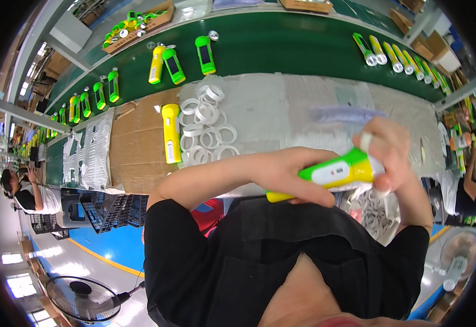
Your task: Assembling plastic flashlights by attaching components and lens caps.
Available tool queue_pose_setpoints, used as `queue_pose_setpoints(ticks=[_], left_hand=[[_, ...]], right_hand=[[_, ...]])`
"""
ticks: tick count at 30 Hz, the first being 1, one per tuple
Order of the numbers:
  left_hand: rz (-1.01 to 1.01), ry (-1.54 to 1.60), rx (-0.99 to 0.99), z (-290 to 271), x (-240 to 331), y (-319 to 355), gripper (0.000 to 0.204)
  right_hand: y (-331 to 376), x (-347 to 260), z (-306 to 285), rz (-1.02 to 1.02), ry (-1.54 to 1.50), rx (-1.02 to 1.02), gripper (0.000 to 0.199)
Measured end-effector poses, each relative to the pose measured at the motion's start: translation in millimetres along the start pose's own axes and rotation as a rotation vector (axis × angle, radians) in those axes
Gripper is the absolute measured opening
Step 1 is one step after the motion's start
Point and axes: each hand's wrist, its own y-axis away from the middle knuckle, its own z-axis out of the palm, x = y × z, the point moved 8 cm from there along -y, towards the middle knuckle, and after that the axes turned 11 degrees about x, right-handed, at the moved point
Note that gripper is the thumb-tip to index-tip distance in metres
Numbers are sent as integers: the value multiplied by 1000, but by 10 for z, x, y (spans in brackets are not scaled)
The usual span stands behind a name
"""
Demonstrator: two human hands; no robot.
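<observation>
A yellow and green flashlight (342,170) with a white switch panel lies slantwise across both my hands, close to my body. My left hand (298,173) is closed round its handle. Around the lamp end curl the fingers of my right hand (391,150), slightly blurred; white bands show at the fingers, and whether one is a loose ring I cannot tell. Left of my forearms, another yellow flashlight (171,133) rests on the bench beside a heap of white rings (207,113). A bag of similar rings (377,218) hangs below my right hand.
Green and yellow flashlights (205,54) stand along the green belt (281,46) at the back, with a row at right (396,57). A clear plastic bag (347,114) lies beyond my hands. Black crates (112,210) and a fan (82,300) are at left.
</observation>
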Motion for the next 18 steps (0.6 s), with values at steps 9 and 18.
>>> queue_pose_setpoints(ticks=[9, 18], left_hand=[[-21, -957, 517, -1817, -628, -733, 72], [-646, -1380, 871, -3847, -1245, 107, 70]], right_hand=[[777, 2407, 1200, 873, -52, 345, 35], [1810, 4255, 493, 1210, 911, 164, 44]])
